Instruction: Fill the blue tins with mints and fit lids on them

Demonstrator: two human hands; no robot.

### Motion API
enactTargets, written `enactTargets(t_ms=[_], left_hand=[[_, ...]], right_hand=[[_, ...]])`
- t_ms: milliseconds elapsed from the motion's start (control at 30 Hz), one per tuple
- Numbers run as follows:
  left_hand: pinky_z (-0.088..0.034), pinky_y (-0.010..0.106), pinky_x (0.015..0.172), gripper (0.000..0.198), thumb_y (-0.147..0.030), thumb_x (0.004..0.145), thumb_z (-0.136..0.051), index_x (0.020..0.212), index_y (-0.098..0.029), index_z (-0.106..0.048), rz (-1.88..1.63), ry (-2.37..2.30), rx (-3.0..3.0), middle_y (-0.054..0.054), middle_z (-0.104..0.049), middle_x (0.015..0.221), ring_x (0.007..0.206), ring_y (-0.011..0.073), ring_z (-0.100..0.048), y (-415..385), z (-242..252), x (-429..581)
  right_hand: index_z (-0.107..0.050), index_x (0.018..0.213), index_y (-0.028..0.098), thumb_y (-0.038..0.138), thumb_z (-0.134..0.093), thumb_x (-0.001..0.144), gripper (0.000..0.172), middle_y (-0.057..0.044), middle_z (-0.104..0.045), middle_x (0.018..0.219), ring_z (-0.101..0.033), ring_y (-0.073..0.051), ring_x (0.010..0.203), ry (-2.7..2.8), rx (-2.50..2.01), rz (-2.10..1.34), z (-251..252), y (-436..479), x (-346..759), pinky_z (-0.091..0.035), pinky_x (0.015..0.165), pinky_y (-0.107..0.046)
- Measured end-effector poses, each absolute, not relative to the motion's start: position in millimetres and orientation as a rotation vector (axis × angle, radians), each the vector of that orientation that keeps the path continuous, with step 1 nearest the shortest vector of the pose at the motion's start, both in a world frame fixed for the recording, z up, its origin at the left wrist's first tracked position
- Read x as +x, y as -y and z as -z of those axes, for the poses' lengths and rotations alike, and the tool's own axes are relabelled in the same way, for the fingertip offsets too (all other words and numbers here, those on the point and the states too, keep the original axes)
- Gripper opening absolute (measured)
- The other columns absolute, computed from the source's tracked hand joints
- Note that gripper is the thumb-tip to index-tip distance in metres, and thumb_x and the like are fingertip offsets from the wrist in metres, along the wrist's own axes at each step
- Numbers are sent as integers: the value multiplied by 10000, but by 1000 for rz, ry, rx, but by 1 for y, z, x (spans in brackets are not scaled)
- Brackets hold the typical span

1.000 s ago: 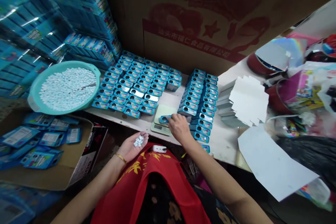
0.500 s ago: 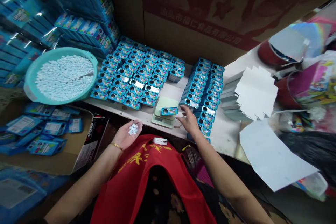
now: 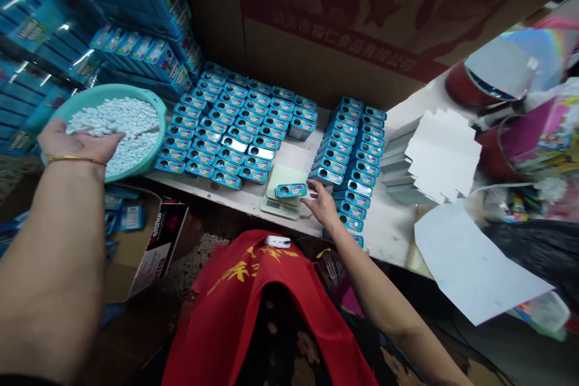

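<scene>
Loose, slightly spread fingers on the right hand [image 3: 323,202] stand at the end of a small blue box [image 3: 291,190], not closed around it; whether a fingertip touches it, I can't tell from where I'm standing. That box sits on the pale scale [image 3: 280,210], close to the front edge of the white table [image 3: 389,238]. Well apart from it, the left hand [image 3: 84,145] is palm up and half open in the green bowl [image 3: 161,117], among the white candies [image 3: 136,117]; how many, if any, rest in the palm is hard to make out. I'd call this the portioning step, one hand minding the box on the scale while the other sees to the candies. What's wanted next, to my mind, is a level left palm so nothing spills on the way over, and a light right hand so the reading isn't upset. Farther out, packed rows of blue boxes [image 3: 226,145] fill the table left of the scale, two longer rows [image 3: 357,187] run along its right, and past those stands a stack of white card [image 3: 446,154]
</scene>
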State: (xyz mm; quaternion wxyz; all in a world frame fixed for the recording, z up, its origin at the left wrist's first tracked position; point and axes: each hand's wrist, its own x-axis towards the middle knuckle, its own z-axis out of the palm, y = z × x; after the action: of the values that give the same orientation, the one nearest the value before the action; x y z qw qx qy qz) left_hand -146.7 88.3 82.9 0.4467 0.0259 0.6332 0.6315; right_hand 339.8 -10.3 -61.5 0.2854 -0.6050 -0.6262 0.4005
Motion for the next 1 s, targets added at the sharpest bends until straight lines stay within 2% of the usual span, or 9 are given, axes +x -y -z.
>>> enactTargets(t_ms=[100,233,300,433,600,700,833,1000], left_hand=[[-463,338,716,237,-390,808,-342,777,-181,-449,-1665,-1531,-48,62,-550,750,1023,187,-521,-87,-70,-152],[-467,289,719,216,-337,828,-360,803,-198,-523,-1630,-1324,0,67,-621,825,986,153,-549,-49,-58,-92],[-463,323,766,203,-296,821,-401,877,-187,-564,-1378,-1097,29,87,-622,963,1010,180,-539,-21,-51,-41],[-454,374,775,259,-288,814,-426,921,-107,-578,-967,-974,-131,148,-604,1006,959,227,-559,18,-18,57],[-464,333,714,277,-338,798,-450,882,-110,-583,-939,-842,-250,106,-626,824,731,171,-596,12,23,118],[-461,281,657,284,-330,809,-432,834,-96,-590,-915,-780,-256,91,-623,739,649,148,-586,-1,31,130],[-437,226,605,308,-272,842,-369,722,-90,-587,-901,-814,-224,56,-593,599,558,113,-565,-8,28,138],[-427,239,593,310,-246,840,-363,692,-88,-586,-822,-947,-153,49,-580,564,532,115,-555,-8,19,141]], right_hand=[[-432,1155,198,257,-593,662,522,-79,-543,1074,-529,-186,979,1633,-1623,-1104,64,6,333,-466,795,-349],[-443,1148,192,229,-581,659,509,-80,-514,1137,-518,-187,998,1679,-1580,-1136,71,0,326,-454,807,-345],[-472,1121,199,216,-558,684,446,-61,-538,1104,-523,-186,980,1759,-1587,-1125,70,-2,322,-438,819,-356],[-486,1130,212,202,-502,752,378,-50,-566,1013,-521,-184,934,1993,-1523,-956,43,-1,314,-419,813,-349],[-419,1231,278,170,-443,811,434,-68,-514,1120,-414,-226,1045,2567,-1287,-415,-26,9,292,-289,912,-414],[-408,1235,275,130,-380,833,427,-69,-509,1126,-392,-222,1051,2839,-1061,-219,-52,12,276,-284,894,-407],[-445,1188,180,137,-348,840,364,-86,-518,1079,-391,-225,1031,3003,-860,17,-55,16,263,-317,837,-379],[-476,1129,178,124,-358,828,328,-84,-512,1074,-376,-228,1027,3021,-829,21,-49,23,259,-306,818,-380]])
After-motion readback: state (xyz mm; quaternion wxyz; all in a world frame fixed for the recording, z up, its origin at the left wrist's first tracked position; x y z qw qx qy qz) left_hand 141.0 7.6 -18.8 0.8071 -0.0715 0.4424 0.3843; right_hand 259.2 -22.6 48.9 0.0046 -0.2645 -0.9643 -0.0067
